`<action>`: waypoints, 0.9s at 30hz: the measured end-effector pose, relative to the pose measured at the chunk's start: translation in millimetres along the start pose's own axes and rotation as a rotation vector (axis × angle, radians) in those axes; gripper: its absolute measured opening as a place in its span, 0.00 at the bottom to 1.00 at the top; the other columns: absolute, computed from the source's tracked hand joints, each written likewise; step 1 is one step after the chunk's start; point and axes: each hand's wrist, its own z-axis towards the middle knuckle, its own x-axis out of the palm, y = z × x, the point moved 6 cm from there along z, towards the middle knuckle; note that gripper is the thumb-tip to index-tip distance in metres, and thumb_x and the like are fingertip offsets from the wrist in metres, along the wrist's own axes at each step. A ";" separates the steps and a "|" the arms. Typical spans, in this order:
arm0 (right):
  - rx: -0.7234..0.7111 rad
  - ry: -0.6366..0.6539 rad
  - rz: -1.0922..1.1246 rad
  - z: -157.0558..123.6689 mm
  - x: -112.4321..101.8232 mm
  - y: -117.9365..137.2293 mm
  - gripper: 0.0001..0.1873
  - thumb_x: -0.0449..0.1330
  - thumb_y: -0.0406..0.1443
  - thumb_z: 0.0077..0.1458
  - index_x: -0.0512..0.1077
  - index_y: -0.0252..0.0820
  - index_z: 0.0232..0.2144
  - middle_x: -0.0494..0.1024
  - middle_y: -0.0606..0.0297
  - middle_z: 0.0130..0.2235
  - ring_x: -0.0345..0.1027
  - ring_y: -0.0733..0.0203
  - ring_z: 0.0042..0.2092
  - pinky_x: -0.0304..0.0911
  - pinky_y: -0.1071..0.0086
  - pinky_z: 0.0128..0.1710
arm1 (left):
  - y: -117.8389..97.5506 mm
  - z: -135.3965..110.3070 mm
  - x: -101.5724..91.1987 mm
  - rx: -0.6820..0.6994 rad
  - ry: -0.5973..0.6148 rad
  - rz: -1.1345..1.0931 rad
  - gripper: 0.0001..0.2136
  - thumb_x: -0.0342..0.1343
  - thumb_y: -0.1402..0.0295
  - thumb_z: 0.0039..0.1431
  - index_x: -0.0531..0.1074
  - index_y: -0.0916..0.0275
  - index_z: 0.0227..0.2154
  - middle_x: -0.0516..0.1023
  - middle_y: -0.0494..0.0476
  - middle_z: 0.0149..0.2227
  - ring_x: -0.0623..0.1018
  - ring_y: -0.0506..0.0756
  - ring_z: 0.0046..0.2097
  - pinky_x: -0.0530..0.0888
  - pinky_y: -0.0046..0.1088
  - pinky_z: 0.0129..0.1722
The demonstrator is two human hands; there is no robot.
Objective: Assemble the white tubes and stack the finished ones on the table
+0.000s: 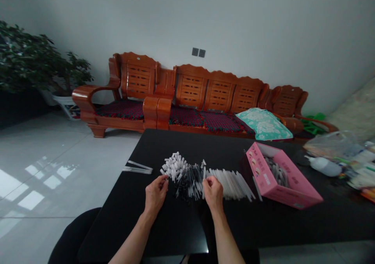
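Note:
A black table (175, 225) carries a heap of small white caps (174, 165), a row of thin dark refills (190, 180) and a row of white pen tubes (231, 184). My left hand (156, 195) rests at the near edge of the cap heap, fingers pinched together on a small white piece I cannot name. My right hand (213, 193) is curled at the near ends of the refills and tubes, fingertips closed on a thin white piece.
An open pink box (283, 185) holding more dark parts stands right of the tubes. Two finished white sticks (137, 168) lie at the left. A white bottle (324, 165) and plastic bags sit far right. Wooden sofas (187, 99) line the wall behind.

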 end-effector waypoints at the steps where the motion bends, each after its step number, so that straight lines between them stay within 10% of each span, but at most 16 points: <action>1: -0.025 -0.031 0.011 -2.8 1.5 0.3 0.11 0.54 0.41 0.54 0.70 0.42 0.26 0.77 0.63 0.24 0.70 0.59 0.28 0.57 0.71 0.30 | -4.7 1.1 1.9 0.022 0.002 0.024 0.13 0.52 0.62 0.59 0.76 0.61 0.41 0.79 0.53 0.30 0.79 0.53 0.29 0.74 0.26 0.31; 13: -0.021 -0.123 0.053 -10.4 -1.4 -4.4 0.14 0.52 0.44 0.55 0.70 0.41 0.27 0.77 0.61 0.25 0.70 0.57 0.28 0.57 0.70 0.30 | -81.7 33.6 108.9 0.156 0.355 0.569 0.09 0.57 0.63 0.57 0.77 0.62 0.33 0.80 0.61 0.35 0.79 0.58 0.40 0.72 0.31 0.40; 27: 0.176 -0.029 0.313 -3.0 1.0 -21.8 0.16 0.57 0.46 0.49 0.73 0.40 0.25 0.75 0.64 0.20 0.69 0.58 0.24 0.60 0.70 0.25 | -82.9 53.2 132.5 0.059 0.406 0.731 0.14 0.50 0.72 0.55 0.78 0.69 0.39 0.80 0.72 0.40 0.80 0.62 0.44 0.74 0.32 0.43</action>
